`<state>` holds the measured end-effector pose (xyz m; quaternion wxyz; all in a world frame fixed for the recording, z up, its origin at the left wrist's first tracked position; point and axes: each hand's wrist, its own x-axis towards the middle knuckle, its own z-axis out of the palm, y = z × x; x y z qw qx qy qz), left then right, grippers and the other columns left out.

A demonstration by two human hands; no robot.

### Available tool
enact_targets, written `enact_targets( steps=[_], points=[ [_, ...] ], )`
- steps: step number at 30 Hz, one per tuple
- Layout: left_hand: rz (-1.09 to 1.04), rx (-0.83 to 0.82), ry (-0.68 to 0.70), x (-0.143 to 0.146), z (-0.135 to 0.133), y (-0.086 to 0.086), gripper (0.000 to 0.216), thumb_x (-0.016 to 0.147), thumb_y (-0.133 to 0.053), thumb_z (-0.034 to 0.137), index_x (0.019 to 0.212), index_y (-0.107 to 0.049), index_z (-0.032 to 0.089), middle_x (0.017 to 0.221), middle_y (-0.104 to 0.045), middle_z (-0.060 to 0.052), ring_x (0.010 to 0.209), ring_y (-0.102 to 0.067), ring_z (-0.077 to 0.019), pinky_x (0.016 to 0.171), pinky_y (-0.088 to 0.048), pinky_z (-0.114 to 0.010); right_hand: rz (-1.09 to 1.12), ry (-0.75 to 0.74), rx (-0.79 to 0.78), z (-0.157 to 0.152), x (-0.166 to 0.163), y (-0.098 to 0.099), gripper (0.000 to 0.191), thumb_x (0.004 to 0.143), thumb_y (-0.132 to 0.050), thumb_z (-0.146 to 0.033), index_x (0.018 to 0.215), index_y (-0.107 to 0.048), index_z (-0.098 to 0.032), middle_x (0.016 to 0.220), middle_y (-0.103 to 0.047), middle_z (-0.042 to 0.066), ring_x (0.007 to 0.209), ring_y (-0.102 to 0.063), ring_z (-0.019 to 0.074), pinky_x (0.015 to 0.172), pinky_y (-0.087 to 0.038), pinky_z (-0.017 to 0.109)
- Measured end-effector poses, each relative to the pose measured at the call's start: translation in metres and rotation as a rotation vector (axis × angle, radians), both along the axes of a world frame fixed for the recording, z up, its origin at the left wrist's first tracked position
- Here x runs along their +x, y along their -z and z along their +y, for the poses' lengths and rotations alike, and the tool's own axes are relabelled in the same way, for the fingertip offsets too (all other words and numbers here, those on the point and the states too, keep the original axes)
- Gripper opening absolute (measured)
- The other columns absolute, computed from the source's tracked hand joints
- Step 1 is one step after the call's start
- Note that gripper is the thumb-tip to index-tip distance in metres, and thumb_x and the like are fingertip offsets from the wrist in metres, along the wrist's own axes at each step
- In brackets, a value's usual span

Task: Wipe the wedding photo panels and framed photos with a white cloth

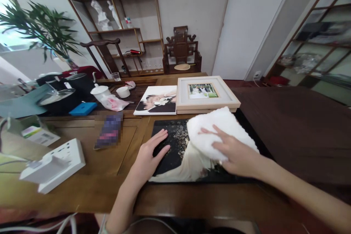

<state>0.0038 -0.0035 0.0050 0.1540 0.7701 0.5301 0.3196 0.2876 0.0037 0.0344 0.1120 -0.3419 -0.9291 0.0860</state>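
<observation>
A large dark photo panel (171,153) lies flat on the wooden table, showing a long pale dress and light speckles. My left hand (152,153) rests on its left edge, fingers stretched out and holding nothing. Over the panel's right part is a folded white towel (208,120), hiding much of the picture. My right hand (233,150) presses on this towel and grips it, some fingers extended across the cloth. Touching or close to the panel's far edge are a light wood framed photo (203,91) and a smaller white-edged photo print (157,100).
On the left stand a white power strip (61,162), a blurred-out purple item (109,129), a blue box (83,108), a glass-lidded pot (59,100) and a white teapot (100,91). A wooden chair (182,49) stands beyond the table. Brown surface (301,131) extends rightward.
</observation>
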Motion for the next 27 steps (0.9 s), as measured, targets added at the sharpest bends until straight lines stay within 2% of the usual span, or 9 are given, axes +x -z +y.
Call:
enact_targets(
  steps=[4, 7, 11, 15, 17, 19, 23, 26, 27],
  points=[
    [0.007, 0.019, 0.014, 0.000, 0.001, 0.001, 0.036, 0.088, -0.055, 0.030, 0.120, -0.062, 0.013, 0.132, -0.059, -0.012, 0.125, -0.053, -0.0225, 0.107, -0.041, -0.040, 0.021, -0.227, -0.114, -0.058, -0.010, -0.008, 0.021, 0.056, -0.055, -0.007, 0.070, -0.066, -0.018, 0.145, -0.040, 0.014, 0.137, -0.027, 0.0339, 0.113, -0.015, 0.055],
    [0.015, 0.027, 0.027, 0.000, 0.001, 0.000, 0.036, 0.088, -0.055, 0.029, 0.120, -0.062, 0.012, 0.132, -0.059, -0.012, 0.125, -0.053, -0.0226, 0.107, -0.041, -0.039, 0.045, -0.286, -0.148, -0.071, -0.013, -0.012, 0.021, 0.058, -0.057, -0.009, 0.073, -0.068, -0.019, 0.146, -0.040, 0.011, 0.136, -0.030, 0.0324, 0.114, -0.015, 0.052],
    [0.026, 0.020, 0.040, 0.000, 0.001, -0.002, 0.037, 0.088, -0.055, 0.029, 0.120, -0.061, 0.012, 0.132, -0.058, -0.013, 0.125, -0.053, -0.0224, 0.107, -0.041, -0.039, 0.031, -0.126, -0.101, -0.034, -0.017, -0.013, 0.038, 0.059, -0.054, -0.008, 0.093, -0.068, -0.014, 0.139, -0.048, 0.016, 0.130, -0.041, 0.0337, 0.109, -0.031, 0.050],
    [0.024, 0.005, 0.038, 0.000, 0.000, -0.004, 0.036, 0.088, -0.055, 0.028, 0.121, -0.061, 0.013, 0.133, -0.057, -0.012, 0.125, -0.053, -0.0223, 0.107, -0.041, -0.040, 0.022, 0.041, 0.006, 0.027, -0.024, -0.007, 0.034, 0.067, -0.051, -0.008, 0.097, -0.066, -0.012, 0.118, -0.064, 0.019, 0.115, -0.054, 0.0366, 0.094, -0.045, 0.053],
    [0.017, 0.007, 0.035, 0.000, 0.000, -0.003, 0.036, 0.088, -0.056, 0.028, 0.120, -0.061, 0.013, 0.133, -0.058, -0.012, 0.125, -0.052, -0.0223, 0.107, -0.041, -0.040, 0.028, 0.072, 0.032, 0.048, -0.028, -0.004, 0.035, 0.072, -0.048, -0.009, 0.103, -0.064, -0.010, 0.114, -0.065, 0.019, 0.116, -0.053, 0.0375, 0.093, -0.044, 0.056],
    [0.011, 0.014, 0.032, 0.000, -0.001, -0.003, 0.035, 0.088, -0.055, 0.028, 0.120, -0.062, 0.013, 0.132, -0.058, -0.012, 0.125, -0.053, -0.0223, 0.107, -0.041, -0.040, 0.030, 0.060, 0.046, 0.053, -0.031, -0.002, 0.034, 0.072, -0.048, -0.008, 0.103, -0.064, -0.009, 0.119, -0.062, 0.021, 0.123, -0.048, 0.0367, 0.100, -0.037, 0.058],
    [0.007, 0.037, 0.032, 0.000, -0.001, 0.000, 0.034, 0.089, -0.055, 0.028, 0.120, -0.062, 0.014, 0.131, -0.060, -0.012, 0.125, -0.053, -0.0229, 0.106, -0.042, -0.041, 0.006, -0.061, 0.024, 0.013, -0.036, 0.001, 0.032, 0.063, -0.053, -0.007, 0.092, -0.066, -0.010, 0.136, -0.048, 0.025, 0.136, -0.029, 0.0334, 0.110, -0.021, 0.057],
    [0.017, 0.033, 0.035, 0.000, -0.001, 0.001, 0.035, 0.089, -0.053, 0.029, 0.121, -0.061, 0.014, 0.132, -0.059, -0.012, 0.126, -0.052, -0.0231, 0.107, -0.042, -0.041, 0.015, -0.197, -0.007, -0.037, -0.040, 0.007, 0.025, 0.064, -0.056, -0.012, 0.086, -0.069, -0.014, 0.142, -0.041, 0.022, 0.136, -0.028, 0.0363, 0.109, -0.020, 0.062],
    [0.022, 0.028, 0.034, 0.000, 0.000, 0.001, 0.036, 0.090, -0.053, 0.029, 0.121, -0.060, 0.014, 0.133, -0.058, -0.012, 0.127, -0.051, -0.0229, 0.107, -0.041, -0.041, 0.013, -0.216, 0.012, -0.051, -0.041, 0.009, 0.031, 0.067, -0.053, -0.010, 0.094, -0.069, -0.013, 0.140, -0.044, 0.020, 0.134, -0.032, 0.0346, 0.108, -0.024, 0.061]
  ],
)
